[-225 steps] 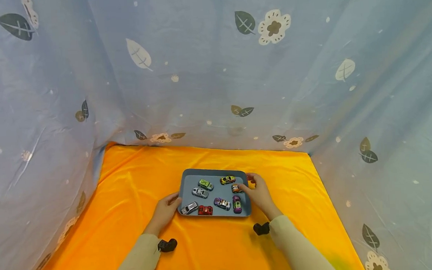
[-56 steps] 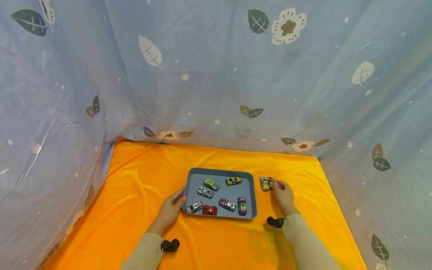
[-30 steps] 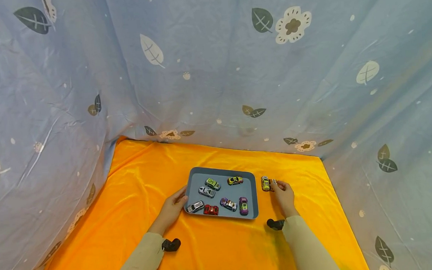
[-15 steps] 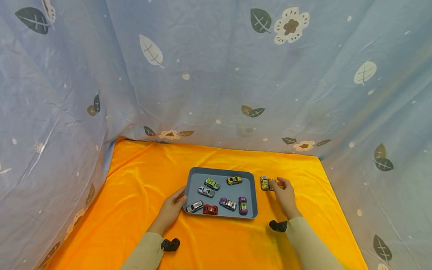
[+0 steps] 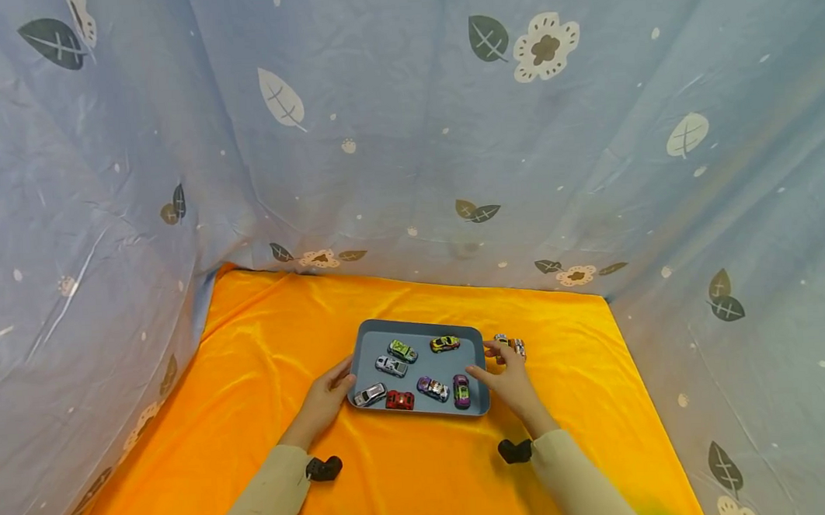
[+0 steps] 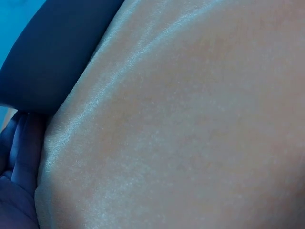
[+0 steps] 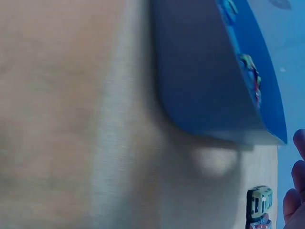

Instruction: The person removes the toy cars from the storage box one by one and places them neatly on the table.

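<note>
L hand (image 5: 324, 398) is resting on the tray (image 5: 416, 331) edge w/ relaxed fingers; R hand (image 5: 508, 378), fingers apart, is reaching over its right rim (7 cars inside), 2 cars (image 5: 510, 346) lying just beside.

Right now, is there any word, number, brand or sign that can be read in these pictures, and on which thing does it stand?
None can be read.
Toy cars in the tray: coloured markings, too small to read.
Yellow-green car on the orange cloth: dark patches, too blurred to read.
Blue curtain: only printed leaves and flowers, no text.
</note>
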The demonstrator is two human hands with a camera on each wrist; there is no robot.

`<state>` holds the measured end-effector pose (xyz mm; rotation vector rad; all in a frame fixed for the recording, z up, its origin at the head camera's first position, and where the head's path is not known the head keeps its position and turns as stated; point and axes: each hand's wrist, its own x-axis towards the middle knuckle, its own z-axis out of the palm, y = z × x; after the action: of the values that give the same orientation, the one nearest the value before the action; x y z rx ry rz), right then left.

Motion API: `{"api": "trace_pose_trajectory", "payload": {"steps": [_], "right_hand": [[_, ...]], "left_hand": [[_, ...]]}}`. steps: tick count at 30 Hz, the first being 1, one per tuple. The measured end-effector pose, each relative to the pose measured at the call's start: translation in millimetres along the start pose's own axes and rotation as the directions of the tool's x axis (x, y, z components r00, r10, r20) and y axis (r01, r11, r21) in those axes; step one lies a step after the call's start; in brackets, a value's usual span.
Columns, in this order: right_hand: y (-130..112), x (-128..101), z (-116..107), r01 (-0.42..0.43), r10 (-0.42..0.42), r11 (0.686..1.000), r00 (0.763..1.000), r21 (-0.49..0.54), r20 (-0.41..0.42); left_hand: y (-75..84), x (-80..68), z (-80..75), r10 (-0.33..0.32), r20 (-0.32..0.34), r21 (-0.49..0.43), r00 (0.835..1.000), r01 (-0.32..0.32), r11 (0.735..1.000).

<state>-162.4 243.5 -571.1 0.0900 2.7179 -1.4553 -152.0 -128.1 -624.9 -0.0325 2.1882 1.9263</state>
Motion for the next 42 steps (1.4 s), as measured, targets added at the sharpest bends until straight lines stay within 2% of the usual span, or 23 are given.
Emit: {"api": "trace_pose_trajectory", "payload": {"steps": [5, 9, 14, 19, 27, 36, 42], "right_hand": [[-0.5, -7.1, 9.6, 0.079, -0.075, 0.983, 0.997, -0.166, 0.028], [0.8, -9.4, 15.7, 0.139, -0.13, 0.934, 0.99, -0.33, 0.049], [4.4, -12.5, 20.8, 0.143, -0.126, 0.894, 0.99, -0.425, 0.067], [7.7, -15.1, 24.7, 0.185, -0.159, 0.856, 0.983, -0.483, 0.095], [4.0, -13.2, 28.0, 0.221, -0.165, 0.815, 0.975, -0.536, 0.15], [2.4, -12.4, 28.6, 0.219, -0.157, 0.808, 0.975, -0.547, 0.158], [2.8, -14.3, 26.4, 0.202, -0.161, 0.824, 0.979, -0.529, 0.124]], "left_hand": [[0.6, -1.1, 0.0, 0.005, -0.003, 0.0, 1.0, -0.005, 1.0], [1.4, -1.1, 0.3, -0.001, -0.003, 0.003, 1.0, 0.001, 1.0], [1.9, -0.7, 0.5, -0.013, -0.001, 0.002, 1.0, 0.013, 1.0], [2.9, -1.2, 1.0, -0.022, -0.005, 0.001, 1.0, 0.022, 1.0], [4.7, -2.7, 1.4, -0.017, -0.008, -0.003, 1.0, 0.017, 1.0], [3.0, -2.3, 1.0, -0.015, -0.011, 0.005, 1.0, 0.015, 1.0], [2.0, -2.0, 1.5, -0.017, -0.011, -0.001, 1.0, 0.017, 1.0]]}}
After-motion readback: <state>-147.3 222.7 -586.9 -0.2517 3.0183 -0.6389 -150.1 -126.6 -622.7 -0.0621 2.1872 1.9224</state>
